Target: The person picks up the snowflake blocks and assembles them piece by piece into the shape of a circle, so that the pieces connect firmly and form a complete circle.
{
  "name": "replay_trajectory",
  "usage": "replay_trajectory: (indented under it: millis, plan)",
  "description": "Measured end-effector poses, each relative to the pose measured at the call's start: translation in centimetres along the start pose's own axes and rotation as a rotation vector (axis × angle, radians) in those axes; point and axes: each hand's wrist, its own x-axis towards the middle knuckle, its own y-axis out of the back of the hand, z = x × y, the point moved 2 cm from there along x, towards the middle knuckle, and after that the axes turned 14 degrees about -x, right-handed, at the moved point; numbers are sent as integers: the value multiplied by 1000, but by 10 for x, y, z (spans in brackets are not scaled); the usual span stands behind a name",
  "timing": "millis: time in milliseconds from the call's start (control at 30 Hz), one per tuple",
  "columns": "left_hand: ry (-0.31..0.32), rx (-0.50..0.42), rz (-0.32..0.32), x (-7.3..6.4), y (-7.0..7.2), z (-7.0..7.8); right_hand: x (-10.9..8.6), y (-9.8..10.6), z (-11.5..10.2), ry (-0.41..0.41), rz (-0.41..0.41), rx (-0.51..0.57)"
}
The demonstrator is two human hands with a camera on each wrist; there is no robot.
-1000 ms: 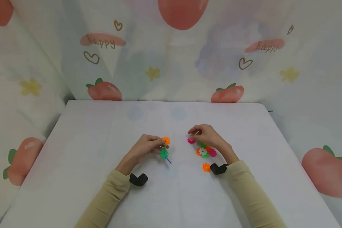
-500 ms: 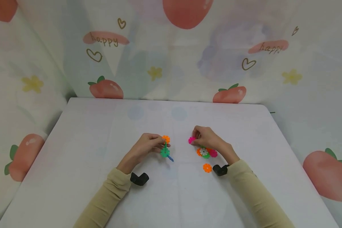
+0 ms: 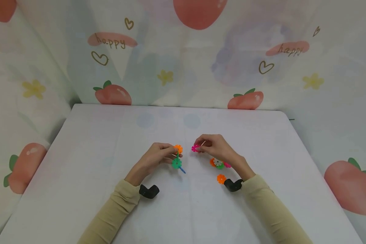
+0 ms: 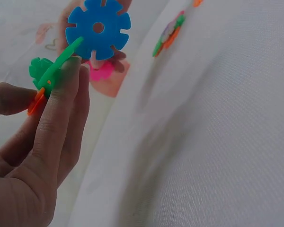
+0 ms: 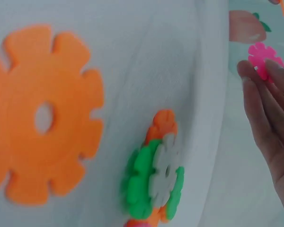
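Observation:
Several notched plastic snowflake discs are joined into a chain, and my left hand (image 3: 155, 156) pinches it by the orange disc (image 3: 179, 148). A green disc (image 3: 175, 164) hangs below, and a blue disc (image 4: 115, 28) shows full face in the left wrist view. My right hand (image 3: 216, 146) pinches a pink disc (image 5: 257, 53) between thumb and fingertips, a short gap to the right of the chain. Both hands are raised over the white table. My left fingers partly hide the joints between the discs.
A small heap of loose discs, with a white disc (image 3: 216, 164) on top, lies beneath my right forearm. Nearer me, a single orange disc (image 5: 73, 127) lies beside the black wrist camera (image 3: 233, 185). A printed cloth wall (image 3: 189, 88) stands behind the table (image 3: 109, 132).
My right hand has taken hold of the pink disc and moved left with it, towards the chain. My left hand has stayed nearly still, with the chain slightly turned.

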Motion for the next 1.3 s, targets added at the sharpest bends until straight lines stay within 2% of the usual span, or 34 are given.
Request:
replay_trajectory:
  millis: [133, 300, 533, 700, 1000, 1167, 1300]
  plan:
    - [0, -6, -7, 1, 0, -1, 1, 0, -8, 14, 41, 3]
    - [-5, -3, -28, 2, 0, -3, 3, -1, -18, 37, 80, 74]
    - [-4, 8, -49, 2, 0, -4, 9, -5, -29, 111, 75, 118]
    - [-8, 5, -67, 0, -1, -2, 11, -5, -34, 161, 83, 96]
    - [-4, 20, -57, 2, 1, -3, 14, -1, -38, 276, 135, -46]
    - [-5, 30, -35, 1, 2, -3, 16, -1, -40, 285, 124, -54]
    - [-2, 35, -45, 0, 2, -2, 16, -2, -39, 281, 120, -30]
